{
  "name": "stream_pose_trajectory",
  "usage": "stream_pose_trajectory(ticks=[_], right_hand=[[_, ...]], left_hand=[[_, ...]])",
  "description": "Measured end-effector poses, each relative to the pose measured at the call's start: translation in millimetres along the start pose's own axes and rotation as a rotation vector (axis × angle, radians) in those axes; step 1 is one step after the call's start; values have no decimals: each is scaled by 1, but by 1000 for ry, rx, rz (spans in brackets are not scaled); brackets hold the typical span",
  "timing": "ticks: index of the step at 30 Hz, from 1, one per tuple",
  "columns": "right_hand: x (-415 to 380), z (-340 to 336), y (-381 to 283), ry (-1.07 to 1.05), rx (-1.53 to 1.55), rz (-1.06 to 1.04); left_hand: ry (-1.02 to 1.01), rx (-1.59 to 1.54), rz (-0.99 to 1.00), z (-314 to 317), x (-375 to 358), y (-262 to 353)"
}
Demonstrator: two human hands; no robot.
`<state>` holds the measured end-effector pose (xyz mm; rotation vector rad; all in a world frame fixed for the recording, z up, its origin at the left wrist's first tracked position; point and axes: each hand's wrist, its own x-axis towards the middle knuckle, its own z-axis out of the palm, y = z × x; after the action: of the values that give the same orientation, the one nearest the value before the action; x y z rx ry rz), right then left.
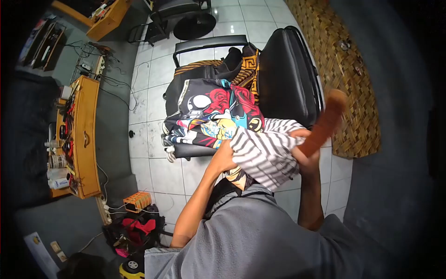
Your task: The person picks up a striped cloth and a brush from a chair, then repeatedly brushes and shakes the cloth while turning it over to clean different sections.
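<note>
A black-and-white striped cloth [265, 156] is bunched up close in front of me, its folds partly hiding my fingers. My left hand [226, 157] is closed on the cloth's left edge. At the cloth's right side, my right hand [306, 162] is wrapped round a reddish-brown brush [323, 125], smeared by motion and slanting up to the right. Just beyond the cloth, a colourful printed cloth [209, 109] with red roses and cartoon figures lies heaped over the seat of a black padded chair [290, 74].
A black-and-gold patterned cloth [248, 69] hangs by the chair's backrest. To the right stands a bench with a woven-pattern cover [344, 69]. On the left are a wooden drawer counter [88, 135] with bottles and tools, loose cables, and an orange basket [137, 202] above a dark bag.
</note>
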<state>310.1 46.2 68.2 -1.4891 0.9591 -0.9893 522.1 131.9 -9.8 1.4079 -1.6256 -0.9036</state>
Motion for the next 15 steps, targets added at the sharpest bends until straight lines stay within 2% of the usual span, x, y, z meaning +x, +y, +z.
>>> stream_pose_trajectory(ticks=[1, 3, 4, 5, 7, 8, 9, 11, 12, 13, 15], right_hand=[[-14, -5, -14, 33, -46, -135], [-44, -22, -37, 1, 97, -260], [-60, -31, -49, -9, 30, -330], [-77, -42, -59, -14, -38, -399], [-112, -66, -71, -28, -198, -543], [-134, -68, -74, 75, -230, -585], [-156, -84, -63, 69, -189, -564], [-200, -119, -57, -82, -145, -324], [-210, -130, -63, -248, 37, -168], [-214, -132, -72, -280, 6, -225], [-244, -130, -80, -182, 61, -79]], left_hand=[[221, 408, 660, 2, -6, 1], [198, -240, 11, 23, -18, 31], [199, -137, -128, 38, -16, 27], [252, -38, -82, 55, -32, 31], [234, 59, -152, 89, -49, 12], [276, 65, -52, 106, -56, 1], [269, 28, -98, 111, -64, 5], [193, -256, -326, 129, -77, 9], [172, -303, -291, 143, -85, 22], [120, -222, -189, 163, -94, 20], [-42, -168, -219, 202, -107, 28]])
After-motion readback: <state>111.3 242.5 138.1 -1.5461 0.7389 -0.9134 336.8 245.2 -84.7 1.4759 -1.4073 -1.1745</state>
